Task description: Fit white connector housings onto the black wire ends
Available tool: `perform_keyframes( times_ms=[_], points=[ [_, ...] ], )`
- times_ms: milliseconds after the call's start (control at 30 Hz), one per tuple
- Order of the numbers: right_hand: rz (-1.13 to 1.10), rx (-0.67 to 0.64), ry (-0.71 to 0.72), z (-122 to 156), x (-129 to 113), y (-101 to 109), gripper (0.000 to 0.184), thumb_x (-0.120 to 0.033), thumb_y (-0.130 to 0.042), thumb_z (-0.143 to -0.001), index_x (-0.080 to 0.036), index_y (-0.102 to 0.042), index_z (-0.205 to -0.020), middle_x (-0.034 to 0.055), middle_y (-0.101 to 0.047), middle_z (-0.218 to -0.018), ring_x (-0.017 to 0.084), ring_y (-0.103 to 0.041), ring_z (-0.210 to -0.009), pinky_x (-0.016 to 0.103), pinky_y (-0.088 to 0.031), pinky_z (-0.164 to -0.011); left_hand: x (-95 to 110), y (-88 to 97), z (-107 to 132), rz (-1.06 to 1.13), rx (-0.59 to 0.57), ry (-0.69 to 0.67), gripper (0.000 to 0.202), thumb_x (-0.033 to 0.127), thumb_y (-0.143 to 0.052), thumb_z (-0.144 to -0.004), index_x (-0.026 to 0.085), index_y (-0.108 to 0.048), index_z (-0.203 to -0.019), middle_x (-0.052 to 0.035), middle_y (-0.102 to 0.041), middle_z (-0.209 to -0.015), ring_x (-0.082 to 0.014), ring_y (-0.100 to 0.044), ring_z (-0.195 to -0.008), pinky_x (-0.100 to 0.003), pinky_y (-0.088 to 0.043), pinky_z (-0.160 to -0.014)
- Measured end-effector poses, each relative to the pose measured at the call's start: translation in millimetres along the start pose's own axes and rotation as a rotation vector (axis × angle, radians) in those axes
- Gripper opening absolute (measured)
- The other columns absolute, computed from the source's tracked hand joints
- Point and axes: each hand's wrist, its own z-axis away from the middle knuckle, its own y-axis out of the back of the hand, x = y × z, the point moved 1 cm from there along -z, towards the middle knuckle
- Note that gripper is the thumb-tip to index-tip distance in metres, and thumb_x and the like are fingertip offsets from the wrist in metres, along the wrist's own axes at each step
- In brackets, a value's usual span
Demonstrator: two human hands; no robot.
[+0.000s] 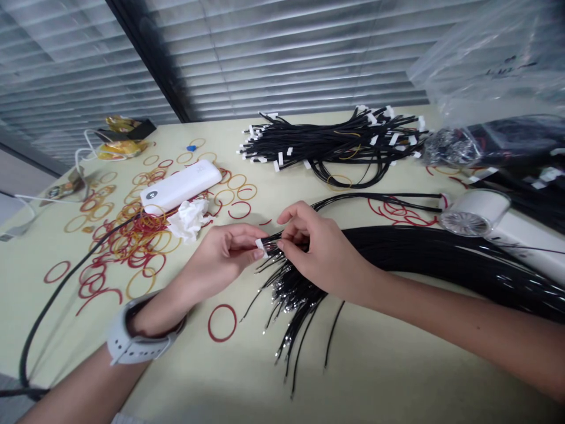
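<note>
The left hand (216,253) pinched a small white connector (259,247) at the end of a black wire bundle (291,288), while the right hand (315,250) gripped the wires just beside it, above the desk (375,365) near its front edge.

Count, desk top: 1 bare L hand (220,253), 1 bare R hand (315,250). 1 pale grey silicone watch strap (136,335). Approx. 3 bunches of thin black insulated wire (331,141). 1 white rounded power bank (180,185). 1 crumpled white tissue (189,219). 1 white cylindrical device w/ round metal grille (474,213). 1 clear plastic bag (481,59). Red & tan rubber bands (132,241): dozens, no exact count.
</note>
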Motion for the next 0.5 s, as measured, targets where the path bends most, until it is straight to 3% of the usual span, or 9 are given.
perform_keyframes(
  times_ms=[500],
  points=[
    [-0.112,0.021,-0.025,-1.1,-1.3,-0.2,0.020,-0.013,-0.050,-0.074,-0.019,-0.039,-0.090,-0.0048,-0.052,-0.067,0.006,-0.049,-0.059,0.019,-0.038,-0.057,2.0,-0.1,0.2,0.002,-0.014,-0.004,0.015,0.009,-0.061,-0.070,0.010,-0.059,-0.085,-0.0019,-0.063,-0.079,-0.0072,-0.059,-0.070,-0.013,-0.046,-0.064]
  ],
)
